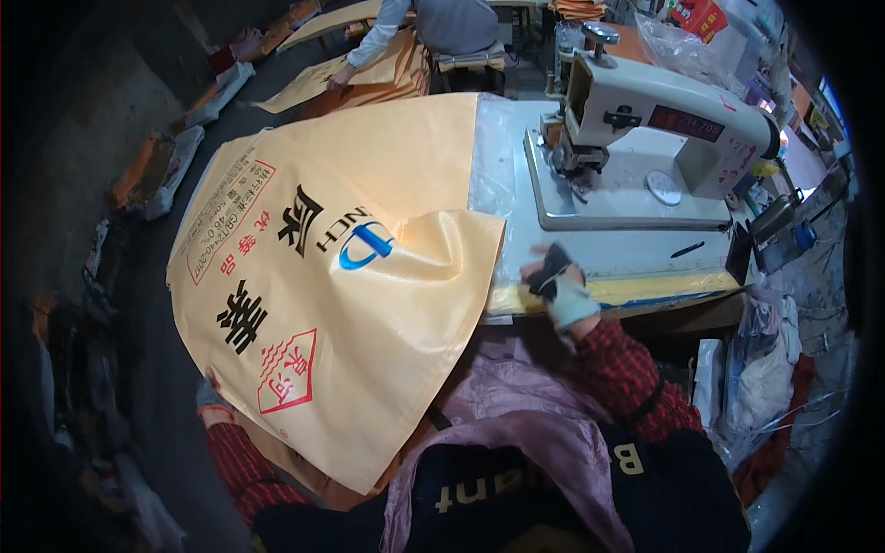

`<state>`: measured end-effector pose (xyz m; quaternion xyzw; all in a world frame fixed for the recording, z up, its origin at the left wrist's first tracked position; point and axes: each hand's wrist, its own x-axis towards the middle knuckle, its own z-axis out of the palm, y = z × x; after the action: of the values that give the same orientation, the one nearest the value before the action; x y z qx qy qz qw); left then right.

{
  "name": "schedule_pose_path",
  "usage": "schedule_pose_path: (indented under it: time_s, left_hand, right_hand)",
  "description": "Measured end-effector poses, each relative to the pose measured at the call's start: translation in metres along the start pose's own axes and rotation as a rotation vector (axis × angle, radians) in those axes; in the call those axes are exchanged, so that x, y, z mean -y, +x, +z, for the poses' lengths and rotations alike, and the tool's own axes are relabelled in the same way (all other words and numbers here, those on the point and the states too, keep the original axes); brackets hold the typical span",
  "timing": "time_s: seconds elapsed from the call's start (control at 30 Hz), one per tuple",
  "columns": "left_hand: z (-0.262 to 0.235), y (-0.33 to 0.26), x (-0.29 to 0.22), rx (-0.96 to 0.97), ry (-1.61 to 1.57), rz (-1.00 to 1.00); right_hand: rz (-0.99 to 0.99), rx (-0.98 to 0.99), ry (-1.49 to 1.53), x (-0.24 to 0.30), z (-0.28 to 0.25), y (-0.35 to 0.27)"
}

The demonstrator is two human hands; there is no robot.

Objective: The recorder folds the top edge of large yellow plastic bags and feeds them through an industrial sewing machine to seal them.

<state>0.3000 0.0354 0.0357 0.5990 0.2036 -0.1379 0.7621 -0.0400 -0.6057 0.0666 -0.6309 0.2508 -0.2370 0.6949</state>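
Observation:
A large cream-yellow woven sack (396, 323), printed in black, red and blue, spreads across the left of the table and hangs over its near edge toward my lap. A raised fold runs through its right part. My left hand (214, 398), in a grey glove, grips the sack's lower left edge; some fingers are hidden by it. Over the table's front edge, right of the sack, is my right hand (560, 284) in a dark and pale fingerless glove. Slightly blurred, its fingers look apart and hold nothing visible. Beyond it stands a white industrial sewing machine (636, 120).
A dark pen (688, 249) lies before the machine. Yellow padding (608, 293) lines the table's front edge. At the far left a co-worker (452, 26) handles a stack of similar sacks (396, 69). Bottles (779, 217) and plastic bags (770, 359) crowd the right side.

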Motion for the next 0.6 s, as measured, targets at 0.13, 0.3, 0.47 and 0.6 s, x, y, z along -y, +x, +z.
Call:
schedule_pose_path:
  time_s: [0.13, 0.3, 0.47, 0.6]
  left_hand:
    - [-0.020, -0.058, 0.102, 0.045, -0.269, 0.036]
    - [-0.012, -0.073, 0.170, -0.078, -0.125, -0.040]
    - [-0.001, -0.061, 0.164, -0.361, 0.184, 0.247]
    - [-0.003, -0.044, 0.147, -0.346, 0.630, -0.002]
  right_hand:
    - [-0.684, -0.157, -0.742, 0.011, 0.020, 0.033]
    - [-0.669, 0.186, -0.801, 0.031, 0.031, 0.079]
    - [-0.269, -0.015, -0.017, -0.002, -0.021, 0.065]
    - [-0.346, 0.248, -0.749, -0.029, -0.069, 0.024]
